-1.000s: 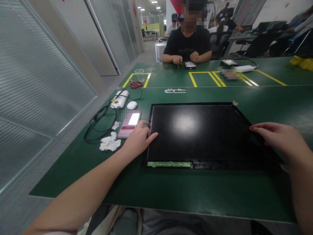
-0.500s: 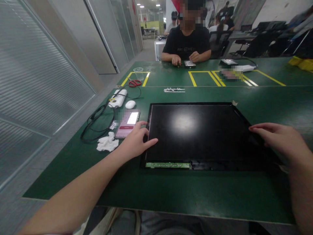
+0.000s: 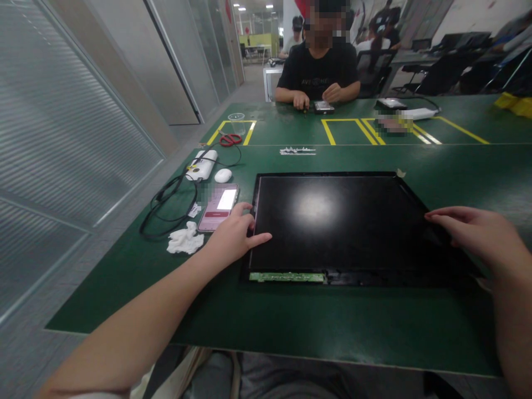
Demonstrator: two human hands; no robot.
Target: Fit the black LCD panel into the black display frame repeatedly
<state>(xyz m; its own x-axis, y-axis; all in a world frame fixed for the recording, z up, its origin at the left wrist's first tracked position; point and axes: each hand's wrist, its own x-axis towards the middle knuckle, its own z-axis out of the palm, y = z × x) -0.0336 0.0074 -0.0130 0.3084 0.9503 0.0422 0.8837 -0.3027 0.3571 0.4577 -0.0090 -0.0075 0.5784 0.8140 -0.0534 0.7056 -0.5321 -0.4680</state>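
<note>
- A wide black screen panel (image 3: 341, 238) lies flat on a green table (image 3: 353, 321), a pale glare on its face, a bare green circuit strip (image 3: 286, 277) along the left part of its near edge and a light tab (image 3: 400, 173) at its far right corner
- The left hand (image 3: 235, 233) straddles the panel's left edge, its forearm slanting in from the near left; the thumb spreads away from the curled fingers and reaches over the panel's face, and whether it presses there cannot be told
- The right hand (image 3: 477, 227) comes in at the panel's right edge, wrist angled inward above a raised forearm; thumb and forefinger are pressed together at the tips, though what lies between them, if anything, is too small to tell
- Just left of the panel lies a lit phone (image 3: 216, 216), the left hand close beside it, with a crumpled white tissue (image 3: 185, 239) farther left and a white oval case (image 3: 223, 175) off the panel's far left corner
- Well beyond the panel's far edge, a person (image 3: 318, 69) in a dark T-shirt sits with both hands at a small device (image 3: 323, 107)
</note>
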